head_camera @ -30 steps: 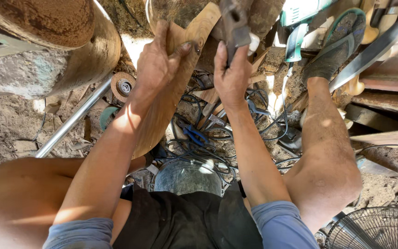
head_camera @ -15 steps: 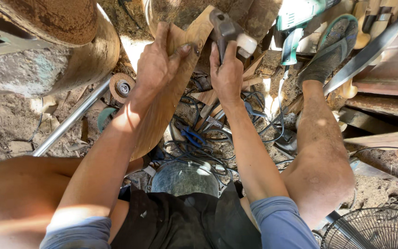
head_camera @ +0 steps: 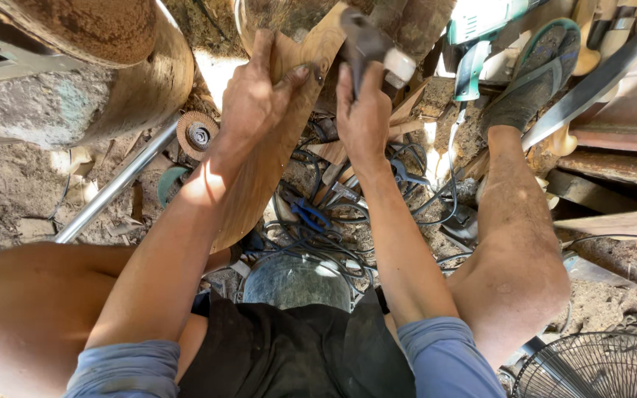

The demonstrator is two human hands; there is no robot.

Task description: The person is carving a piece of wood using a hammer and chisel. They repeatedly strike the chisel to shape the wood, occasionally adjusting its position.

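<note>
My left hand [head_camera: 256, 99] presses on a long curved wooden board [head_camera: 274, 155] that slants from the top centre down to my lap, fingers wrapped over its upper edge. My right hand [head_camera: 363, 110] grips the handle of a dark hand tool [head_camera: 366, 40] with a pale block at its head, held against the top end of the board. Both forearms reach up from blue sleeves. My right leg stretches to the right, its foot in a sandal [head_camera: 543, 66].
Big logs [head_camera: 105, 66] lie at upper left. A metal pipe [head_camera: 112, 188], a round sanding disc [head_camera: 198, 134], tangled cables and blue pliers [head_camera: 307, 214] cover the dirt floor. A teal power tool [head_camera: 481, 29] lies at top right, a wire fan guard [head_camera: 591, 368] at bottom right.
My right hand has tilted the tool, whose head moved left and lower onto the board's top end. The left hand has kept its hold on the board.
</note>
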